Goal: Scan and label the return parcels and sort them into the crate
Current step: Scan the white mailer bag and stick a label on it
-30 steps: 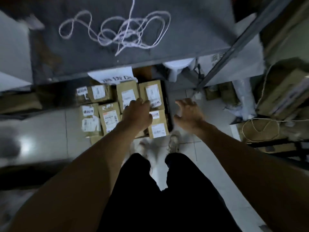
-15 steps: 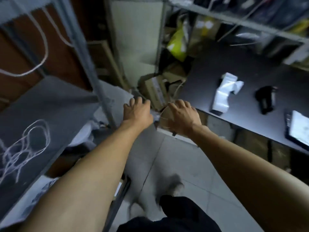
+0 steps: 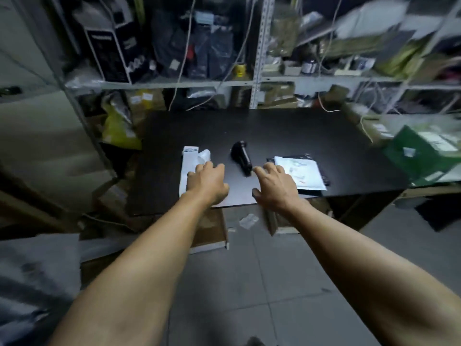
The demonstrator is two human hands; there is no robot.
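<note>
The parcel [image 3: 300,174] lies flat on the black table [image 3: 324,141], near its front edge on my right: a dark mailer with a white sheet face up on top, so whatever is printed there can be read by the scanner. The crate is not in view from here.

My right hand [image 3: 274,187] hovers at the parcel's left edge, palm down, fingers [image 3: 258,172] spread wide and holding nothing. The fingertips reach toward the butt of the scanner [image 3: 240,156], which lies on its side just left of the parcel, handle toward me, so I judge it the next thing I pick up. Whether my fingertips already touch it I cannot tell.

My left hand [image 3: 207,183] is palm down too, loosely open and empty, over the near end of the label strip [image 3: 190,168], a long white strip running away from me to the left of the scanner, its far end curling up. I take it that hand is there to peel a label once the scan is done.

Scanner between labels and parcel, all within one reach: a sensible bench. Behind the table stand cluttered shelves [image 3: 174,83], and a green box [image 3: 421,153] sits off to the right, blurred.
</note>
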